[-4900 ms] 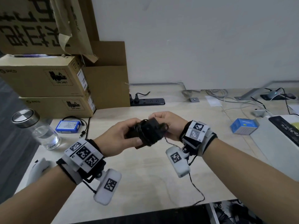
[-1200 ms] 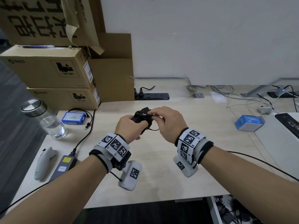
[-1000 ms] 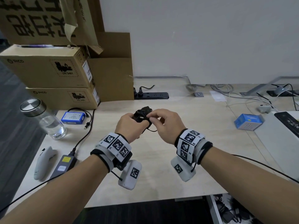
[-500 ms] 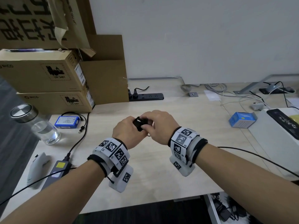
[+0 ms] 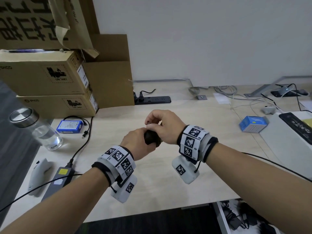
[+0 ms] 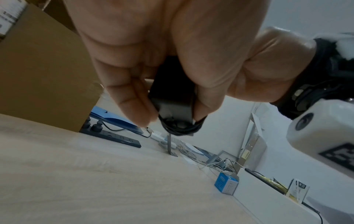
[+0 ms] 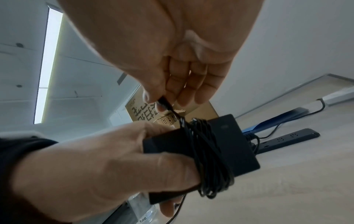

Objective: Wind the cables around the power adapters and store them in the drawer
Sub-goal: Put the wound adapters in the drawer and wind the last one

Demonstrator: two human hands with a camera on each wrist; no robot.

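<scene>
**Power adapter held between both hands, cable end pinched above it**

Power adapter [image 7: 201, 150], a black block, sits above the desk [image 5: 168, 183] in the grip of the left hand [image 5: 136, 146], whose thumb and fingers clamp it from opposite sides. Its thin black cable [image 7: 212, 166] is looped many times around the middle of the block, and the coils bunch loosely at the lower edge. The right hand [image 5: 162, 127] is just above and touching the left, fingers curled; thumb and forefinger pinch the free end of the cable, which runs taut down to the coils. From the head view the adapter is almost hidden between the two hands.

Left of the left hand lie a second power adapter [image 5: 58, 179] with a yellow label and its cable trailing across the desk, a blue battery pack [image 5: 70, 126], a glass bottle [image 5: 37, 129] with a metal lid and a white controller [image 5: 39, 174]. Beyond the hands a black power strip [image 5: 152, 99] lies against stacked cardboard boxes [image 5: 50, 78]. Right of the right hand stands a small blue box [image 5: 253, 125], near a white device.
</scene>
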